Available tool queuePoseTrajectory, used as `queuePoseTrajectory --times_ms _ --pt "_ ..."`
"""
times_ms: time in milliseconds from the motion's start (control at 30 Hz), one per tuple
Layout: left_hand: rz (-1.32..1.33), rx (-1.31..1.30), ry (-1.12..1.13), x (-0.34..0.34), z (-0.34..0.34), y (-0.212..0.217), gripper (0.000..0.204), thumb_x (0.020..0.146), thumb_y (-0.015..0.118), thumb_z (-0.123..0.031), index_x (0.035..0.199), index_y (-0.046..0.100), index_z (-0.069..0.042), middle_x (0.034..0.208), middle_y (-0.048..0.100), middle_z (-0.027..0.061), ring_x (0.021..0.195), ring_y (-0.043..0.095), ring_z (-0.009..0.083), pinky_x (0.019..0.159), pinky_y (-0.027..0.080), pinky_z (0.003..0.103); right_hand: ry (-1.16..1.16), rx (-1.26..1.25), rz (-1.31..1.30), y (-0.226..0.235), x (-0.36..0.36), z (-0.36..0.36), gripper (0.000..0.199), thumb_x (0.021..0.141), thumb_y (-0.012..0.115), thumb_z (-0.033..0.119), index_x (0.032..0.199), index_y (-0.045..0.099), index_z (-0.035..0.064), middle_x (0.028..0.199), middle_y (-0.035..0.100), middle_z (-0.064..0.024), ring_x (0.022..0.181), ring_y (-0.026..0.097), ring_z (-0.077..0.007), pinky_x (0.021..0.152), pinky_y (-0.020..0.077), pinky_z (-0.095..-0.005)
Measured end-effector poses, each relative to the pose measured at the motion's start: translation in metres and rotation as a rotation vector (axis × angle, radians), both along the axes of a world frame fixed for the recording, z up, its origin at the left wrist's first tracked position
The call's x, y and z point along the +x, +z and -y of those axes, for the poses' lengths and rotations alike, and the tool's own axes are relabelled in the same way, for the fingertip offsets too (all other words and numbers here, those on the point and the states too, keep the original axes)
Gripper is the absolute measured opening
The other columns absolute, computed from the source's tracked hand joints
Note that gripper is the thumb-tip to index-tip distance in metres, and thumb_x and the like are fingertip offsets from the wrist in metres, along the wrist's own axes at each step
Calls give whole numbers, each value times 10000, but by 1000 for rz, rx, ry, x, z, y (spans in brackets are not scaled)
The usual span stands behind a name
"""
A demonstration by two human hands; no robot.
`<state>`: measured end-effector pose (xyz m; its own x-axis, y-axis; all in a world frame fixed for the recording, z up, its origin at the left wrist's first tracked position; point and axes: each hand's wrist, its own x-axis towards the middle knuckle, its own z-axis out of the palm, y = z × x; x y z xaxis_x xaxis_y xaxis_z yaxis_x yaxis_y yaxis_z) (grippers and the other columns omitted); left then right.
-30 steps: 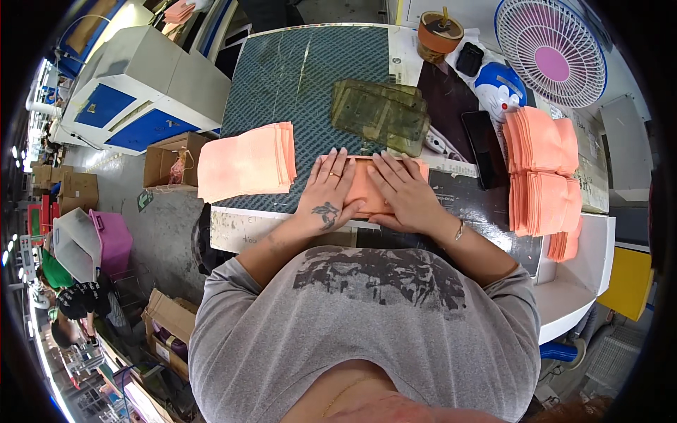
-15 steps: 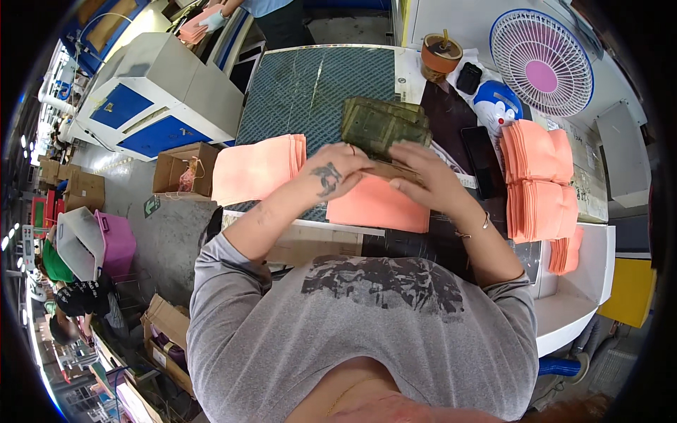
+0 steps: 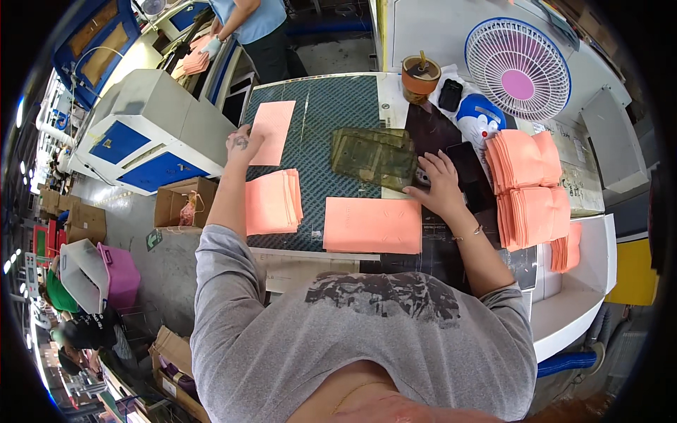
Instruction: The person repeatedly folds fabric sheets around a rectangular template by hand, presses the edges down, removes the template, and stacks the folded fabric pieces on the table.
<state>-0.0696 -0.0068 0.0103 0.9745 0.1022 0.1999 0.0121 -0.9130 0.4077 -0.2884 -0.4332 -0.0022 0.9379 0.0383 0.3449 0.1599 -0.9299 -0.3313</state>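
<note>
The person leans over a desk covered by a green cutting mat. The left hand reaches far out to the left edge of the mat and touches the near corner of a single pink sheet lying flat there; its fingers look loosely curled on the sheet's edge, though whether they pinch it or only rest on it cannot be told from this angle. The right hand lies flat with its fingers spread, pressing on the right edge of an olive translucent template that sits on the mat. Just in front of the body lies a larger pink sheet, flat and apart from both hands. To its left rests a stack of pink sheets. Further right, beside a dark phone, stand taller fanned piles of pink sheets. A round fan sits at the far right corner.
</note>
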Motion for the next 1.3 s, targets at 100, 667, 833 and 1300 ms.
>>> queuePoseTrajectory --times_ms 100,667,833,1300 --pt "-47 -111 -435 -38 71 26 501 818 658 -315 1209 633 -2 1265 609 190 1162 558 360 992 456 387 -6 -21 -20 -5 3 -2 642 727 791 267 1279 567 29 1376 497 -150 1313 395 -359 1076 367 -416" --pt "-163 -794 -576 -181 117 -4 543 869 561 -34 1391 443 58 1377 440 215 1123 489 288 963 400 343 341 280 180 28 -32 0 682 584 863 187 1213 628 66 1381 467 -158 1218 461 -343 1008 408 -424" --pt "-89 -876 -568 -245 109 -23 505 866 601 -38 1352 494 54 1417 394 229 1243 428 306 1051 356 367 368 335 -26 10 -78 0 695 571 884 283 1185 644 62 1359 497 -148 1226 454 -341 1030 385 -438" --pt "-110 -596 -554 -254 95 -44 495 855 643 -54 1320 518 59 1507 320 231 1314 388 346 1096 324 414 363 253 -52 -6 -88 -12 681 585 866 333 1189 655 97 1377 491 -125 1261 437 -340 1038 380 -432"
